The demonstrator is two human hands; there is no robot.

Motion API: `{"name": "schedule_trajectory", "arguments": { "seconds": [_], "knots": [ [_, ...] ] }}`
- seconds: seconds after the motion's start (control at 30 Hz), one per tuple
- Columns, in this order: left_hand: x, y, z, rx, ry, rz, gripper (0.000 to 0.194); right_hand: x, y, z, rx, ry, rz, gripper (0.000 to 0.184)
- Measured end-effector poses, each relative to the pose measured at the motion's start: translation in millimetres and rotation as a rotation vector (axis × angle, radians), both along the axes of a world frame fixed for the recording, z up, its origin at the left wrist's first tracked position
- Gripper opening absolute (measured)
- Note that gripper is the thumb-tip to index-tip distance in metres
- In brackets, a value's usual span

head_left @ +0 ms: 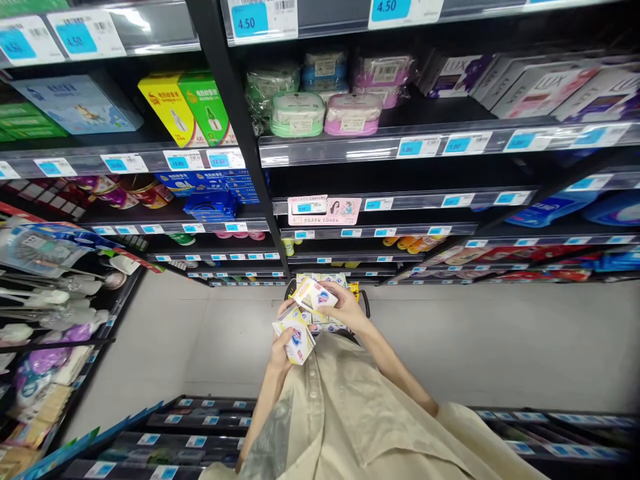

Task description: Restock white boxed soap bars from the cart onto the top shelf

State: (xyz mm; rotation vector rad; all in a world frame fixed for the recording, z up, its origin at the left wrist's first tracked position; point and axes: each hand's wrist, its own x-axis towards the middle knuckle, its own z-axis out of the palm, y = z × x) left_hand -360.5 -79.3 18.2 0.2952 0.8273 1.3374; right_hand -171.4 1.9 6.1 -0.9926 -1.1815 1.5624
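My left hand (281, 348) is closed round a small white and yellow soap box (296, 340) with a red and blue logo, held low in front of my chest. My right hand (347, 305) grips a second box of the same kind (315, 294), tilted just above the first. Both boxes hover over a shopping basket (361, 297) that holds several more such boxes; my arms and beige shirt hide most of it.
Store shelves with blue price tags (417, 147) fill the view ahead, carrying wet-wipe packs (297, 113), yellow and green boxes (183, 107) and soap cartons (540, 83). A rack of brushes (45, 293) stands at left. Another shelf unit (200, 433) lies below, across the grey floor aisle.
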Motion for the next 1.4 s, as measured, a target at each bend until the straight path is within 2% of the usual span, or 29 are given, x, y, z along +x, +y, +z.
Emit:
{"name": "schedule_trajectory", "arguments": {
  "seconds": [0.2, 0.4, 0.63, 0.7, 0.77, 0.93, 1.03, 1.1, 1.27, 1.4],
  "knots": [
    [2, 3, 13.4, 0.046, 0.012, 0.098, 0.079, -5, -6, 14.3, 0.406, -0.034, -0.166, 0.017],
    [-1, 2, 9.9, 0.035, 0.024, 0.064, 0.084, -10, -7, 20.6, 0.511, -0.141, -0.156, 0.029],
    [-7, 1, 8.0, -0.023, 0.017, 0.029, 0.089, -7, -7, 18.2, 0.464, -0.193, -0.133, 0.036],
    [-8, 2, 7.8, -0.034, 0.008, 0.011, 0.087, -6, -6, 16.8, 0.428, -0.171, -0.13, 0.037],
    [-8, 2, 7.2, -0.042, 0.002, 0.011, 0.085, -7, -5, 16.6, 0.32, -0.126, -0.147, 0.036],
    [-5, 1, 6.6, -0.003, -0.029, -0.02, 0.083, -13, -7, 27.8, -0.172, 0.151, -0.162, 0.05],
    [-2, 1, 8.1, 0.009, -0.065, -0.112, 0.092, -15, -9, 34.6, -0.344, 0.291, -0.14, 0.059],
    [0, 1, 8.6, 0.02, -0.08, -0.154, 0.097, -16, -9, 33.5, -0.391, 0.329, -0.149, 0.062],
    [-1, 1, 1.6, 0.015, -0.058, -0.175, 0.103, -17, -6, 20.7, -0.475, 0.359, -0.199, 0.05],
    [-6, -5, -11.5, -0.035, -0.06, -0.126, 0.104, -12, -4, 25.1, -0.422, 0.329, -0.162, 0.054]
  ]
}}
